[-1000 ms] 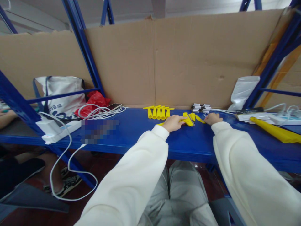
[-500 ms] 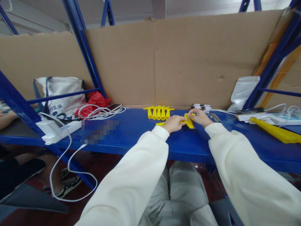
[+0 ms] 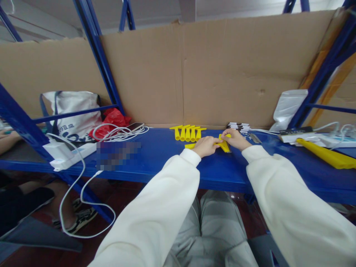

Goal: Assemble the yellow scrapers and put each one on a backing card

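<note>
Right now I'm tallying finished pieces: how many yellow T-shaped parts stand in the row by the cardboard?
5. The yellow T-shaped parts lie side by side on the blue shelf, left of the hands; a separate yellow piece is between both hands, possibly hiding more.

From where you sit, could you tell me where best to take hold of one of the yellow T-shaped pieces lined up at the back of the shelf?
Probably by the crossbar. The yellow T-shaped pieces lie flat in a tight row with bars toward the cardboard wall and stems pointing at you; take the rightmost one, coming from the right, where its side is free.
</note>
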Available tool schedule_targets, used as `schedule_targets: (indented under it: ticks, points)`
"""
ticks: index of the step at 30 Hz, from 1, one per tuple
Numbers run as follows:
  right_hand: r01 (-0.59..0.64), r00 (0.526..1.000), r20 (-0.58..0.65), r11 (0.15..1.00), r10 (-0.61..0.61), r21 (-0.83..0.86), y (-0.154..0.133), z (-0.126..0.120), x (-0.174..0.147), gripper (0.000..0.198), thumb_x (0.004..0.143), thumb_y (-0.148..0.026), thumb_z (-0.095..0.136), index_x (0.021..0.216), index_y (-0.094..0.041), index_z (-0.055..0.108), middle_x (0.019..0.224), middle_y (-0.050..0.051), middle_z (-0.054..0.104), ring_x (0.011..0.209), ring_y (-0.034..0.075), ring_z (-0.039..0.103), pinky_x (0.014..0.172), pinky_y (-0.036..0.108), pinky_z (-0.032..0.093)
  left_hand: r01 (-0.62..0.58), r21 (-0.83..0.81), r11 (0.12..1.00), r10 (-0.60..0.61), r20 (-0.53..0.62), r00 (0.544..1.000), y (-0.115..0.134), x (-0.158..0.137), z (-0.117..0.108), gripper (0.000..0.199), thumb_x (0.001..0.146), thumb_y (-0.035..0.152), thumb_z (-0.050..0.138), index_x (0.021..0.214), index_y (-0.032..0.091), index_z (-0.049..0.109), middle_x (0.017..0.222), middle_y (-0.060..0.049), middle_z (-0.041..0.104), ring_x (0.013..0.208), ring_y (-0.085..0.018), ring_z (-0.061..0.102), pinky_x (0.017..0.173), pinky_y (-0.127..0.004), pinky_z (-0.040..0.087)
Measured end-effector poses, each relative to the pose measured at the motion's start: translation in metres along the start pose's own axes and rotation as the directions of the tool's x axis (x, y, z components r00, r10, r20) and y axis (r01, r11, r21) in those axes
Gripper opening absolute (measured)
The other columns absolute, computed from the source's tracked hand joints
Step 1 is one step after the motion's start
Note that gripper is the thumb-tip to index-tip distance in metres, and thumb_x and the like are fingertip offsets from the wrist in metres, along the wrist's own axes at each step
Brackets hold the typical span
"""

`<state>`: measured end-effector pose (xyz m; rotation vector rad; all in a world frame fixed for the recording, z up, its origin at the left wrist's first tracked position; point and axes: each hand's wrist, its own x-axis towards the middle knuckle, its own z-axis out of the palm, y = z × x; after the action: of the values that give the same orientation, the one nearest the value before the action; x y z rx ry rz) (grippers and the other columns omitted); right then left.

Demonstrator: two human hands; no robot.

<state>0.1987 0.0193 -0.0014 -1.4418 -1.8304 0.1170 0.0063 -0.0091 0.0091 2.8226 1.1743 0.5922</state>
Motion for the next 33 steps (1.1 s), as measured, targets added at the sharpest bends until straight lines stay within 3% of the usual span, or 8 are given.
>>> schedule_targets:
  ticks: [5,10,16,20,23,27,33]
  points:
    - [-0.078,0.995,-0.059,0.996,0.08,0.046,0.003,0.004,-0.001,0.008,0.075,-0.028,0.062,0.075,-0.02,0.063,0.089,0.007,0.066,0.096,0.025,0.06,0.092,0.043,0.047,0.001,-0.008,1.0,-0.001,-0.005,1.0,0.0,0.0,0.0,0.035,0.095,0.031,0.053,0.128,0.033,0.066,0.128,-0.003,0.068,0.119,-0.024,0.062,0.102,-0.035,0.048]
    - [-0.145,0.986,-0.065,0.981,0.154,0.125,0.003,0.006,-0.003,0.02,0.073,-0.028,0.064,0.091,-0.02,0.062,0.095,0.007,0.065,0.094,0.023,0.06,0.089,0.041,0.049,0.005,-0.018,1.0,-0.005,-0.011,1.0,0.0,-0.001,-0.001,0.035,0.095,0.032,0.054,0.128,0.032,0.066,0.127,-0.004,0.069,0.119,-0.023,0.062,0.103,-0.035,0.047]
    - [-0.254,0.96,-0.062,0.943,0.272,0.214,-0.002,0.007,-0.003,0.023,0.072,-0.024,0.064,0.094,-0.018,0.062,0.101,0.009,0.066,0.097,0.022,0.061,0.091,0.039,0.048,0.002,-0.033,0.999,-0.003,-0.02,1.0,-0.001,0.0,0.001,0.036,0.095,0.031,0.053,0.128,0.031,0.065,0.128,-0.003,0.068,0.12,-0.023,0.062,0.103,-0.035,0.047]
    - [-0.263,0.949,-0.099,0.923,0.3,0.282,-0.002,0.008,-0.001,0.016,0.071,-0.026,0.065,0.085,-0.019,0.064,0.095,0.007,0.068,0.095,0.023,0.062,0.088,0.038,0.049,0.044,-0.061,0.997,-0.047,-0.049,0.998,-0.002,0.0,0.0,0.036,0.095,0.027,0.053,0.128,0.027,0.064,0.13,-0.005,0.066,0.123,-0.023,0.059,0.104,-0.035,0.046]
    - [-0.249,0.964,-0.005,0.913,0.265,0.324,-0.006,0.004,-0.003,0.011,0.07,-0.03,0.066,0.071,-0.02,0.066,0.08,0.004,0.069,0.085,0.022,0.063,0.084,0.036,0.05,0.078,-0.055,0.995,-0.082,-0.076,0.994,-0.003,0.0,-0.002,0.035,0.095,0.025,0.05,0.129,0.024,0.06,0.132,-0.007,0.065,0.124,-0.023,0.058,0.104,-0.036,0.046]
    - [-0.299,0.953,0.171,0.863,0.249,0.407,-0.014,-0.001,-0.008,0.017,0.07,-0.036,0.068,0.064,-0.02,0.068,0.072,0.004,0.07,0.074,0.02,0.063,0.075,0.033,0.051,0.095,-0.034,0.995,-0.097,-0.071,0.993,-0.002,-0.002,-0.004,0.033,0.096,0.026,0.048,0.128,0.024,0.057,0.132,-0.008,0.064,0.124,-0.023,0.058,0.102,-0.037,0.047]
    - [-0.325,0.945,0.19,0.844,0.267,0.427,-0.02,-0.003,-0.011,0.026,0.069,-0.044,0.072,0.065,-0.019,0.069,0.073,0.005,0.072,0.071,0.019,0.064,0.07,0.031,0.052,0.09,0.003,0.996,-0.09,-0.052,0.995,0.001,-0.004,-0.005,0.045,0.097,0.028,0.046,0.142,0.022,0.042,0.136,-0.012,0.061,0.124,-0.025,0.058,0.101,-0.039,0.047]
